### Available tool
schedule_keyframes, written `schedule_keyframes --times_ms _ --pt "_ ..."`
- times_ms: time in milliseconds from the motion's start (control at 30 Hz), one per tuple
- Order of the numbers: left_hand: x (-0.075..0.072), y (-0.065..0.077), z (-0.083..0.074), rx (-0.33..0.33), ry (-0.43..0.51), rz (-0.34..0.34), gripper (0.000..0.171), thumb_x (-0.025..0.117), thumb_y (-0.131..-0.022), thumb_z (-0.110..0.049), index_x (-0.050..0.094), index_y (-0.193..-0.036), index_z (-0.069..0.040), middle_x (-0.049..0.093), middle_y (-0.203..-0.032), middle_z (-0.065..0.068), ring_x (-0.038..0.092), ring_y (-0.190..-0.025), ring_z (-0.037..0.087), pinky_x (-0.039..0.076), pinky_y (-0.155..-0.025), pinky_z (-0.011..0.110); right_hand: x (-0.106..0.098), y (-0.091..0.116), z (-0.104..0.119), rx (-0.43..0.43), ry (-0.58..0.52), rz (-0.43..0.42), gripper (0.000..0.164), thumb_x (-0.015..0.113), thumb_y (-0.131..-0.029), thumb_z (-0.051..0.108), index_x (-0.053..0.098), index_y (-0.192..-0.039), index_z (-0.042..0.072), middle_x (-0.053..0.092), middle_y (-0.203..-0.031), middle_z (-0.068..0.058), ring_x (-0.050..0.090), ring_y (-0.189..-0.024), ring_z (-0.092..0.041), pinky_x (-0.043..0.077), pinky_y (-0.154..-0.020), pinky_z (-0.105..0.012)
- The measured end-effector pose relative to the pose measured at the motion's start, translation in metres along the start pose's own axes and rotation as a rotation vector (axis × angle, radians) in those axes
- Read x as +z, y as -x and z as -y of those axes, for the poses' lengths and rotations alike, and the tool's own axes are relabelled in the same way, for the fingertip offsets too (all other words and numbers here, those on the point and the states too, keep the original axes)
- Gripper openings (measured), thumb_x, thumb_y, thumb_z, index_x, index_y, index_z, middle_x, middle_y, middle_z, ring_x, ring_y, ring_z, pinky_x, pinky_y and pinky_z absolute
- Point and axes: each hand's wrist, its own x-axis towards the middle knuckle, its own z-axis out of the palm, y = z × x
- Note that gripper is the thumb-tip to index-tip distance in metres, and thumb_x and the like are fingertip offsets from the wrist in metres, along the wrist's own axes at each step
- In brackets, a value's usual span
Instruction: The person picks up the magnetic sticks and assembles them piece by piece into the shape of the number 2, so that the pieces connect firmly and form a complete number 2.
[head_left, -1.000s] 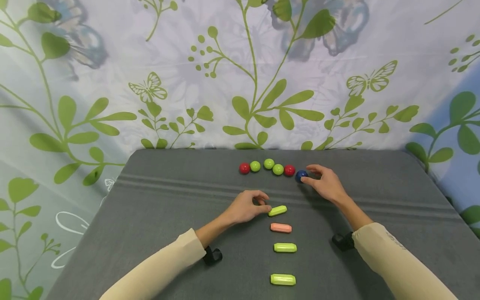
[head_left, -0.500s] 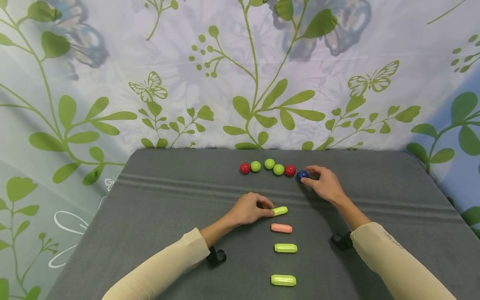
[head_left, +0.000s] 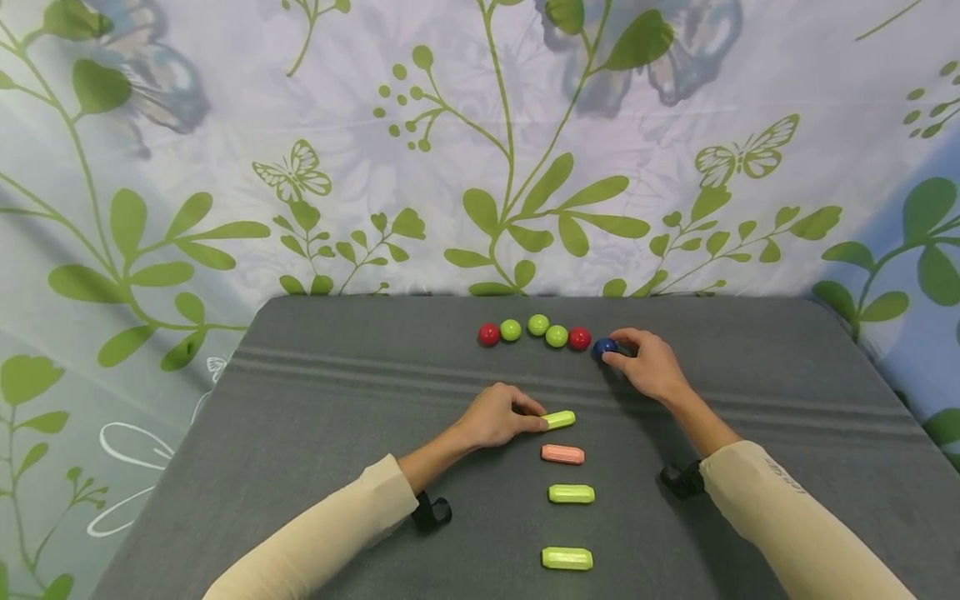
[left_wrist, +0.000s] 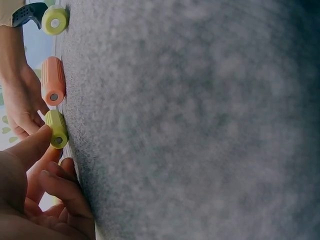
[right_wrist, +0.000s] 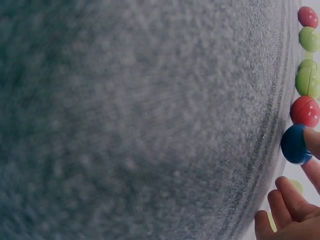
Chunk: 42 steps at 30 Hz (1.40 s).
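Observation:
My left hand (head_left: 501,417) pinches the left end of a short ribbed yellow-green rod (head_left: 560,419) between thumb and fingers. In the left wrist view, a small metal disc shows in the end of that yellow-green rod (left_wrist: 58,131), and the thumb lies against its side. Farther right, my right hand (head_left: 651,365) holds a shiny blue ball (head_left: 603,347) between thumb and fingers. The right wrist view shows the thumb over part of the blue ball (right_wrist: 294,145). This ball sits at the right end of an uneven row, close to a red ball (head_left: 579,338).
Below the held rod lie an orange rod (head_left: 562,454) and two yellow-green rods, one (head_left: 571,494) above the other (head_left: 567,558). Left in the row are another red ball (head_left: 489,335) and three green balls, one (head_left: 537,325) set back. A patterned cloth (head_left: 420,167) hangs behind the grey table (head_left: 337,433).
My left hand has shifted slightly right, and its fingers have come onto the end of the yellow-green rod. My right hand stays at the blue ball.

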Motion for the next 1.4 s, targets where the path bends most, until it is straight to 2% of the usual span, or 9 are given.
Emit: schedule_keyframes --times_ms 467,733,967,1400 --pt "-0.001 0.000 -0.001 0.008 -0.018 -0.003 0.013 0.077 -0.088 -0.024 0.080 -0.098 -0.016 0.072 -0.096 -0.006 0.059 -0.079 0.003 0.047 -0.069 0.024 -0.003 0.009 -0.002 -0.026 -0.020 -0.036 0.042 0.067 -0.096 0.024 0.059 -0.124 -0.005 0.054 -0.127 -0.028 0.047 -0.120 -0.044 0.037 -0.096 -0.060" --pt "-0.001 -0.002 0.001 -0.001 -0.018 -0.004 0.012 0.077 -0.088 -0.025 0.080 -0.097 -0.017 0.072 -0.095 -0.007 0.059 -0.080 0.003 0.047 -0.069 0.024 0.005 0.026 0.011 -0.172 -0.042 0.032 0.039 0.071 -0.093 0.031 0.065 -0.119 0.002 0.059 -0.124 -0.021 0.051 -0.117 -0.039 0.039 -0.095 -0.059" --pt "0.000 -0.001 -0.001 0.014 -0.015 0.000 0.013 0.077 -0.088 -0.023 0.080 -0.097 -0.014 0.072 -0.093 -0.006 0.058 -0.079 0.004 0.046 -0.068 0.024 0.015 0.039 0.016 -0.270 -0.051 0.080 0.030 0.074 -0.091 0.022 0.068 -0.114 0.005 0.063 -0.117 -0.014 0.055 -0.113 -0.036 0.041 -0.093 -0.058" --pt "-0.001 -0.002 -0.001 0.000 -0.027 0.005 0.012 0.077 -0.088 -0.024 0.080 -0.096 -0.016 0.073 -0.094 -0.006 0.059 -0.081 0.004 0.047 -0.069 0.024 0.019 0.039 0.015 -0.261 -0.020 0.113 0.031 0.072 -0.092 0.021 0.067 -0.116 0.002 0.063 -0.115 -0.016 0.056 -0.110 -0.036 0.042 -0.092 -0.058"
